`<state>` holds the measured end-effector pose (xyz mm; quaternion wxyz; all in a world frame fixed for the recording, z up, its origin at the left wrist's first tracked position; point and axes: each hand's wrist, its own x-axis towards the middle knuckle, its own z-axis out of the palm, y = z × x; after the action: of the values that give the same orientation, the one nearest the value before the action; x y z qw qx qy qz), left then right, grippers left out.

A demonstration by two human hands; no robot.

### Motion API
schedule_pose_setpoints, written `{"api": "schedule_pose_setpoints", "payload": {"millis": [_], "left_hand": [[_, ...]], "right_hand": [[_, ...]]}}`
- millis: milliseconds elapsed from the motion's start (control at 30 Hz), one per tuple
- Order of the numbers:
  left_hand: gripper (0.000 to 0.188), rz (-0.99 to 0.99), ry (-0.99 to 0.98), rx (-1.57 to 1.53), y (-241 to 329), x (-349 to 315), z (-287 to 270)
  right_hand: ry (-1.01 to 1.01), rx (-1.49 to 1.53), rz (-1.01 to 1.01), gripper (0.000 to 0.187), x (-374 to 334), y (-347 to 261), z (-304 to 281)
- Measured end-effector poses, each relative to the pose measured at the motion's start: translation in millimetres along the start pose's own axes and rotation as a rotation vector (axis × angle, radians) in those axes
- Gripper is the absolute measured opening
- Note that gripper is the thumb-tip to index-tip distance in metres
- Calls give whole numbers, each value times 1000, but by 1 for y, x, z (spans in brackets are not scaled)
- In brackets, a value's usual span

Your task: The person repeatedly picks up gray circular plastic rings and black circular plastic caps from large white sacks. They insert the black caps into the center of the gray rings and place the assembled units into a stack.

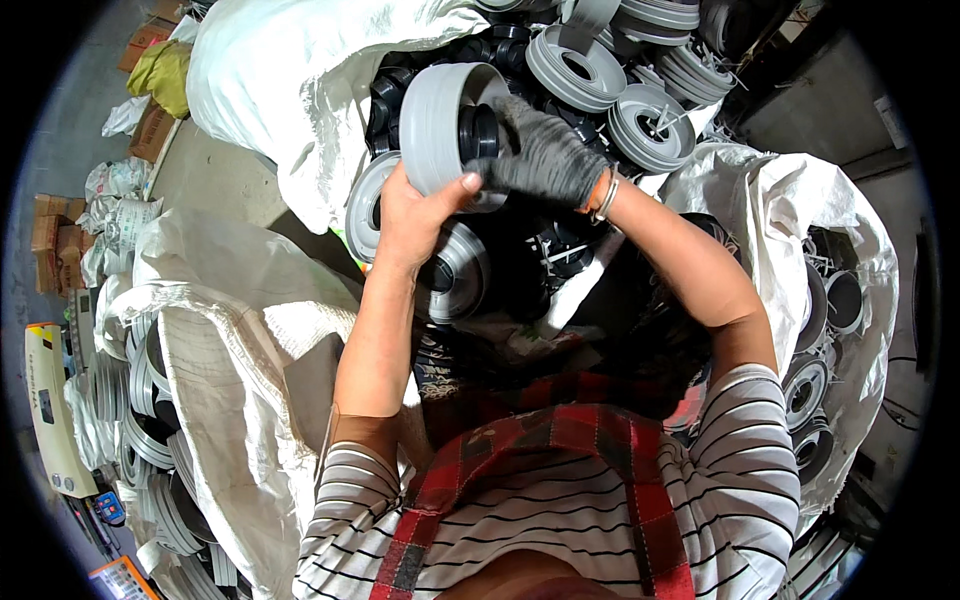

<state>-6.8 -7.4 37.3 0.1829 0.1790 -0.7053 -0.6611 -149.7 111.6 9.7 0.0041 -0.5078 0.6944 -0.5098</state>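
The thing in hand is a deep grey ring (430,125), just off 12 o'clock toward 11, tipped on edge above a pile, with a black plug (480,132) showing at its open side. It looks like moulded plastic: probably light, stiff and fairly tough, though its smooth wall could slip against bare skin. The broad outer wall and the rim seem the best places to take hold, one hand low and the other across the open face.

The bare left hand (412,215) has its grip closed on the ring's lower edge, thumb toward the open side. The right hand (545,155), in a dark glove (550,150), reaches in from 2 o'clock with its fingers at the open side; whether its grip is tight on the plug or only resting there, I cannot tell.

No work surface can be made out under the hands; black parts (508,45) lie toward 12 o'clock, and grey discs (548,75) toward 1. A white sack (250,80) bulges at 11 o'clock, another sack (865,245) holding round parts stands at 3, and an open sack (225,345) sags between 8 and 9. Farther into the room, a yellow bag (160,75) sits at 10 o'clock and cardboard boxes (50,235) between 9 and 10, on a grey floor
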Motion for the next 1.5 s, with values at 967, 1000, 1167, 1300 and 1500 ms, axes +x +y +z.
{"api": "schedule_pose_setpoints", "payload": {"millis": [967,1000,1167,1300,1500], "left_hand": [[34,-27,246,-598,-13,32,-35],[35,-1,262,-589,-9,31,-34],[34,54,296,-548,-7,30,-38],[38,97,260,-493,-10,29,-25],[48,-158,96,-858,-13,22,-16]], "right_hand": [[-201,-704,633,45,26,148,-19],[-346,-691,706,41,22,157,-23],[-409,-763,578,34,21,137,-17],[55,-750,284,41,24,101,-8],[43,-384,-149,50,21,6,13]]}}
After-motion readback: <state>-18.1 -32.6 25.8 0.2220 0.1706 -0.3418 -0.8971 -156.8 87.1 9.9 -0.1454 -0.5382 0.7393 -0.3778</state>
